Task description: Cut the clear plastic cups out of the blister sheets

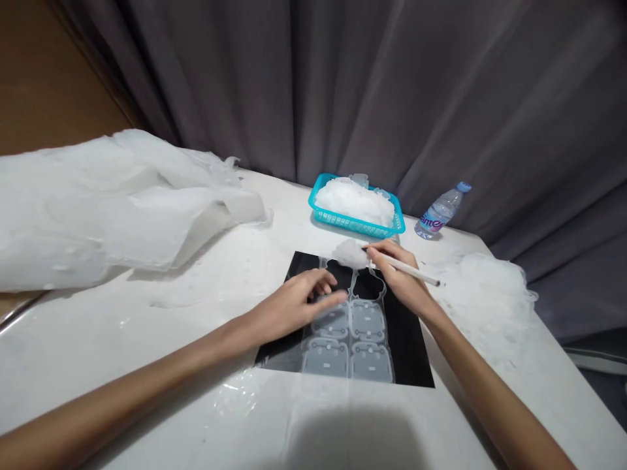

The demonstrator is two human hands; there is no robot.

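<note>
My right hand (399, 277) is closed on a slim white pen-like stick (415, 270) with a dark tip. Beside that tip, at the far edge of a black mat (409, 356), sits a cloudy white clump of thin translucent pieces (349, 253). On the mat lies a clear plastic sheet (367, 320) with bag-shaped outlines in two columns. Its far shapes are open gaps showing black, while the nearer ones look frosted. Over the sheet's left column hovers my left hand (296, 297), fingers loosely bent and apart, nothing visible in it.
A turquoise basket (356, 226) heaped with white pieces stands at the back by a grey curtain (343, 85). Right of it is a water bottle (442, 212). Another white pile (490, 294) lies at right. Large crumpled white sheeting (112, 209) covers the table's left side.
</note>
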